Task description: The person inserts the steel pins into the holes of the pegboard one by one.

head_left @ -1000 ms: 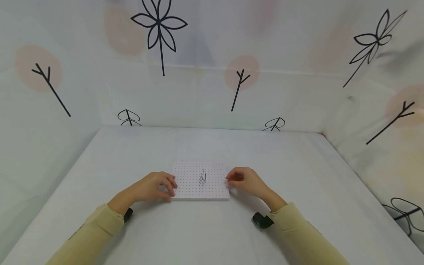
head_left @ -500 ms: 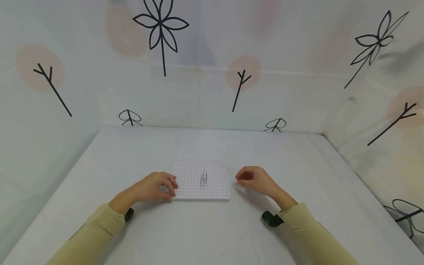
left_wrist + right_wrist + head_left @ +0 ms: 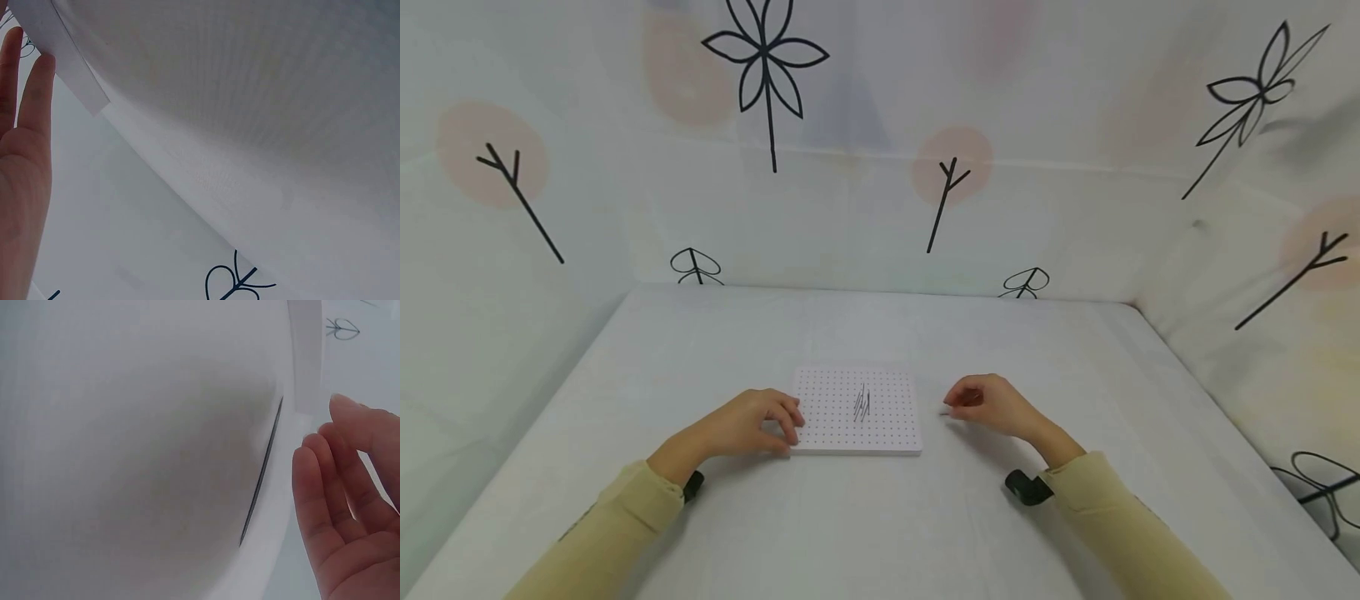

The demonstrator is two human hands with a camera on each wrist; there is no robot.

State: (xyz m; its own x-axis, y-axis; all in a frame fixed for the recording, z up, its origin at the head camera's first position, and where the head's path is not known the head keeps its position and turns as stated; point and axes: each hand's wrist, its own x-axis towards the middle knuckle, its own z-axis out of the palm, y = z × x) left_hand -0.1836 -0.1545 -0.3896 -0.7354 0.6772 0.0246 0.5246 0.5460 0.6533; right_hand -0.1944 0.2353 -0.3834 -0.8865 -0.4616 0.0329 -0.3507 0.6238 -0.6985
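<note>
A white board with rows of small holes lies mid-table in the head view. Several thin metal pins stand or lean in a cluster on it. My left hand rests at the board's left edge, its fingers nearly straight against the rim in the left wrist view. Right of the board, my right hand hovers low over the table with loosely bent fingers and nothing visibly held. One thin dark pin, pointed at both ends, lies on the cloth beside these fingers, apart from them.
A white cloth covers the table. Pale walls with printed black flowers and twigs enclose its back and sides. Each wrist carries a small black camera, the right one hanging just above the table.
My right hand has moved right, from the board's right edge to a spot clear of it. My left hand stays at the left edge, and the board has not shifted.
</note>
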